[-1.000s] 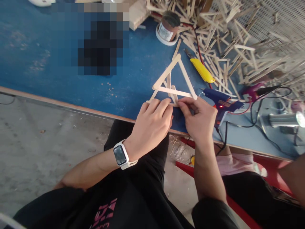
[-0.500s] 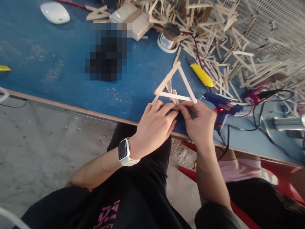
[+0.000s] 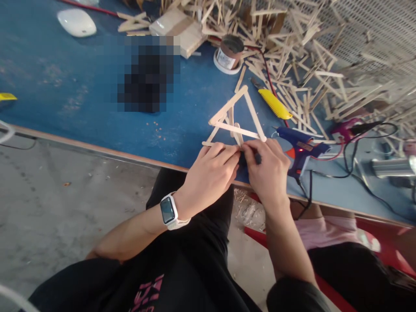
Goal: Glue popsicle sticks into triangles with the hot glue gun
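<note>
A small frame of wooden craft sticks [image 3: 238, 130] stands near the table's front edge, with a triangle of sticks on its upper side and more sticks slanting below. My left hand [image 3: 214, 164], with a white watch on its wrist, is closed on the near lower stick of the frame. At the right end of that stick, the thumb and fingers of my right hand [image 3: 268, 167] pinch the frame close to my left fingertips. The exact contact points are partly hidden by my fingers. A blue glue gun [image 3: 300, 147] with a lit red light lies just right of my right hand.
A yellow utility knife [image 3: 274, 104] lies beyond the frame. Behind it are a brown jar [image 3: 230, 52], a cardboard box [image 3: 178, 28] and a heap of craft sticks [image 3: 299, 65]. A white mouse-like object [image 3: 77, 22] sits far left. Cables and a second person's legs are at right.
My left hand has drawn slightly down, and the left end of the near lower stick now shows. My right hand has shifted slightly left and down.
</note>
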The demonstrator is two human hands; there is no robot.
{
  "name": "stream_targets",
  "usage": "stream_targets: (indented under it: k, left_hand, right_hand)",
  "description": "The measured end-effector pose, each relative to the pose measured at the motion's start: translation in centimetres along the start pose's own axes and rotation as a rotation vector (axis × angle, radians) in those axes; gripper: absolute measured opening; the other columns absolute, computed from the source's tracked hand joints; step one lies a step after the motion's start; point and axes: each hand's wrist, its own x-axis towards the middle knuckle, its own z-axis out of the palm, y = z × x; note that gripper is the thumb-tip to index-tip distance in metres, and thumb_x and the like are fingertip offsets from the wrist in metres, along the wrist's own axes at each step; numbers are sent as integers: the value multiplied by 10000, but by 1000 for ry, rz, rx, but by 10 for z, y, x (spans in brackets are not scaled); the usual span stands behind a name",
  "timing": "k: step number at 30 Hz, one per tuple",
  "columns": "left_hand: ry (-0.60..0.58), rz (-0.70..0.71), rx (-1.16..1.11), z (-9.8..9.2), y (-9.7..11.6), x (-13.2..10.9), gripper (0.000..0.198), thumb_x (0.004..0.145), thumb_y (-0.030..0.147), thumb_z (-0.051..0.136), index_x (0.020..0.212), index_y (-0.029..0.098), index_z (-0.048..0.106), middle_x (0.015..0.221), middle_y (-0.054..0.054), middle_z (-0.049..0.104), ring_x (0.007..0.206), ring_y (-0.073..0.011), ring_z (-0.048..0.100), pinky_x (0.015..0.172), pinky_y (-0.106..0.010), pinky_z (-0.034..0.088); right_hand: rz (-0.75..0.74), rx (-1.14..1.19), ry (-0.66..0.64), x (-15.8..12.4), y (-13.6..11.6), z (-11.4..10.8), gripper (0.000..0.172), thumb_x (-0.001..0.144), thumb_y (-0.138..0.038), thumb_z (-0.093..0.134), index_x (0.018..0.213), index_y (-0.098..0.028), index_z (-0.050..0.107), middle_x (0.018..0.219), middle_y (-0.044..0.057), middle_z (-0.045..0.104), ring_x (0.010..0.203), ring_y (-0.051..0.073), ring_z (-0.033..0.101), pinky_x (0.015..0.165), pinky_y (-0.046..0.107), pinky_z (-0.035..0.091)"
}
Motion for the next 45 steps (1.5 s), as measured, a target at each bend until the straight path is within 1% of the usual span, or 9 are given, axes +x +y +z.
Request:
stream_targets:
  k: [6,15,17,20,24,29,39,42,45]
  left_hand:
    - [144,-33,-108,5,-3,-3,246,1049,31,585,1267,65,693,1275,-145,719,1138,-268,688,1035,-407,608]
    - [177,56,-167,7,5,-3,177,1064,49,553,1179,113,671,1222,-156,728,1077,-258,697,959,-440,649]
    - [182,44,-332,4,11,-5,138,1069,70,561,1114,150,664,1143,-118,729,1024,-222,700,913,-400,655]
    - [179,-149,-684,0,20,-7,131,1051,94,617,1132,181,671,1226,-101,718,1087,-188,723,891,-319,666]
    - [107,-374,-1194,4,31,-4,198,986,139,729,1177,193,724,1542,-145,586,1308,-233,714,1042,-348,676]
    - [218,-431,-1508,18,37,3,243,934,146,816,1159,237,826,1518,-97,598,1453,-233,637,1169,-313,598]
    - [303,-490,-1555,22,36,4,153,908,89,813,990,214,780,1364,-78,688,1377,-220,679,1127,-309,593]
    - [275,-455,-1327,15,40,-8,136,988,127,727,1096,205,751,1435,-111,614,1351,-230,691,1100,-340,626]
    - [308,-261,-796,6,39,-18,279,1003,91,683,1253,216,690,1392,-119,635,1205,-209,711,953,-330,658]
  right_hand:
    - [-7,4,69,0,-2,0,141,1106,-204,625,1017,-228,731,933,32,760,928,200,705,877,348,580]
    - [0,-34,181,-3,-3,-3,103,1094,-225,658,1028,-245,734,925,29,775,908,208,718,850,364,584]
    - [20,-34,228,-3,-4,-3,96,1088,-234,667,1024,-248,737,911,25,777,884,207,722,827,365,585]
    - [60,-14,299,-4,-5,-4,96,1072,-230,686,995,-251,739,894,9,779,832,186,720,803,347,582]
    - [84,9,380,-4,-5,-4,87,1059,-236,699,992,-254,752,901,6,786,831,183,729,789,340,577]
    - [87,28,379,-7,-4,-1,106,1074,-261,674,1008,-267,757,926,-2,784,854,184,735,819,354,591]
    - [14,64,351,-4,-5,-5,90,1069,-187,678,1009,-240,719,926,3,789,858,166,729,834,316,586]
    - [22,45,352,-5,-5,-4,98,1083,-217,667,1010,-244,727,921,5,787,863,173,733,830,325,586]
    - [42,35,332,-6,-5,-4,112,1092,-230,661,1010,-244,737,906,18,780,858,183,722,827,338,587]
